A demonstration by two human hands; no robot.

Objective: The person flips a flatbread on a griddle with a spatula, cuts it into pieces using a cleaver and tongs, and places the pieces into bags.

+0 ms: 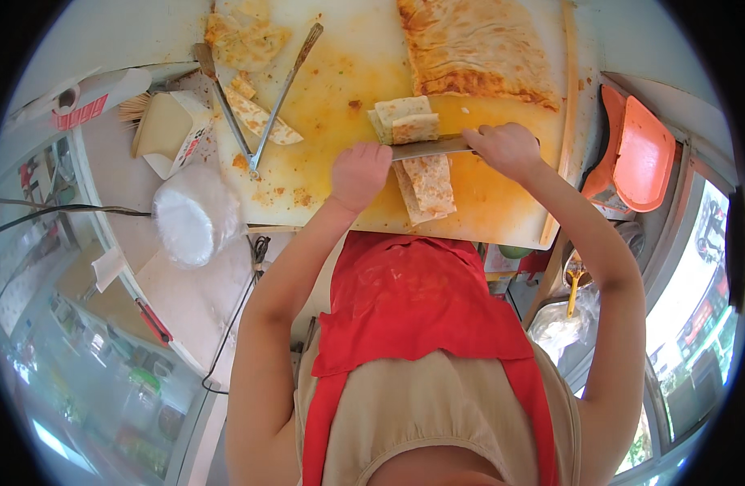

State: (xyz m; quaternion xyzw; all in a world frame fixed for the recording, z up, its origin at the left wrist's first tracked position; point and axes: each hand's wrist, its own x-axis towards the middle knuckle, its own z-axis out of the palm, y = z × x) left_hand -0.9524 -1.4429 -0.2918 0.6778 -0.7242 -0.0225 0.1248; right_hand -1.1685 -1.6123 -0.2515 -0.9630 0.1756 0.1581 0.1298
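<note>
Both hands are on a knife (432,147) that lies crosswise over folded flatbread. My right hand (507,150) is wrapped around its handle. At the other end, my left hand (361,176) is closed over the tip of the blade. Beyond the blade sits a cut stack of flatbread (407,116); on the near side is another folded flatbread piece (428,191) with layered edges. Underneath is a yellow-stained white cutting board (330,103). A large browned flatbread sheet (478,51) covers the board's far right part.
Spread metal tongs (268,135) lie left on the board beside flatbread scraps (248,42). Further left are a box of skewers (169,130), a bagged stack of white containers (193,212) and a plastic roll (99,97). An orange plastic scoop or tray (643,155) stands at right.
</note>
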